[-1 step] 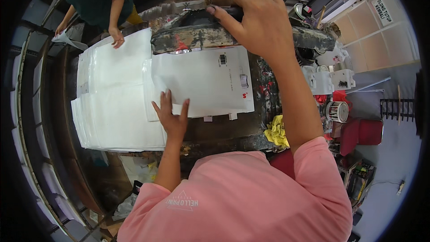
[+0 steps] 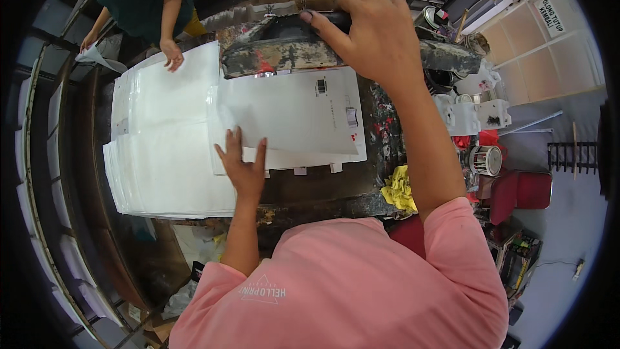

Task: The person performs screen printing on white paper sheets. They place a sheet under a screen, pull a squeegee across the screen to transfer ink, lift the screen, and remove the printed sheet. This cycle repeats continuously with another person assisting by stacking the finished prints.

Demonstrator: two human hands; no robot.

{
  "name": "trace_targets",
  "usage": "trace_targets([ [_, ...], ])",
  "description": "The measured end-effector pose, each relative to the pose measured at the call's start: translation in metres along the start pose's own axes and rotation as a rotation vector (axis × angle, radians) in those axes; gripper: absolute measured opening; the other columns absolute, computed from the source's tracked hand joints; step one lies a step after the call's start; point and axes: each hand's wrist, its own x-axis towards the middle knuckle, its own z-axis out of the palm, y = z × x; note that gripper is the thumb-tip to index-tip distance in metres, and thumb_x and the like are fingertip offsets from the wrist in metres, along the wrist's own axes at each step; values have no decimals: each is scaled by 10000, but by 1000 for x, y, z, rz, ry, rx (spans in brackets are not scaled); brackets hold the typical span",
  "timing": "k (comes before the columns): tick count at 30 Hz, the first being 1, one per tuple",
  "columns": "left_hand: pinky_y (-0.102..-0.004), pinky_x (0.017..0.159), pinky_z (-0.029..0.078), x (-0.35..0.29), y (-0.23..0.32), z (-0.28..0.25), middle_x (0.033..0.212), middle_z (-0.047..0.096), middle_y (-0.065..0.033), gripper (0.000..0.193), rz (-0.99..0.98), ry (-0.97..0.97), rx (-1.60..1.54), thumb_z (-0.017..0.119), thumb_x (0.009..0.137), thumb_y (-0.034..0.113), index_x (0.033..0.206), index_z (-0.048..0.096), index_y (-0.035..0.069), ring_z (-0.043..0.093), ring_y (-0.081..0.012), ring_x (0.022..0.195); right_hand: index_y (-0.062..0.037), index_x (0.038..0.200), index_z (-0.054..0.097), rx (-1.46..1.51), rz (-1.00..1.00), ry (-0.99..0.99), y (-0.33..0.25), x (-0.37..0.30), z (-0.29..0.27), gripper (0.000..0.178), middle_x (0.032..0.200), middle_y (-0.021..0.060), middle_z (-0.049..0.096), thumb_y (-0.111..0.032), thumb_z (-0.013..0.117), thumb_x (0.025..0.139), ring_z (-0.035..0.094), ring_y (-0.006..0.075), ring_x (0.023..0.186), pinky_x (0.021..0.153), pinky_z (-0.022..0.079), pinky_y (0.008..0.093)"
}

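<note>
My right hand (image 2: 378,39) is shut on the top edge of a dark, ink-crusted printing frame (image 2: 278,52) that stands over the far side of a white printed sheet (image 2: 290,113). My left hand (image 2: 243,168) lies flat, fingers spread, on the near left corner of that sheet, where it overlaps a stack of white sheets (image 2: 161,168). The sheet rests on a paint-stained worktable (image 2: 323,187).
Another person in a dark green shirt stands at the far left with a hand (image 2: 173,59) on the white stack. A yellow rag (image 2: 400,190) lies at the table's right corner. A paint can (image 2: 485,158), white containers (image 2: 471,116) and a red stool (image 2: 523,190) crowd the right.
</note>
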Motion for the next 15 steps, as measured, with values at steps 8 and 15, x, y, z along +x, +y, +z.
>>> trace_targets([
  [8,-691,1299,112,36,-130,-60,1723,358,-259,723,-266,284,562,791,995,344,1600,514,61,267,-463,1620,-35,959,810,5,-10,12,0,-30,8,673,853,108,720,-692,662,951,673,279,842,858,420,447],
  [15,-742,1287,70,-57,-13,103,1752,314,-219,666,427,-492,159,609,1080,428,1646,450,113,212,-431,1651,-47,941,813,-34,-44,27,-3,-29,7,651,834,98,705,-684,678,943,664,270,819,850,411,444],
])
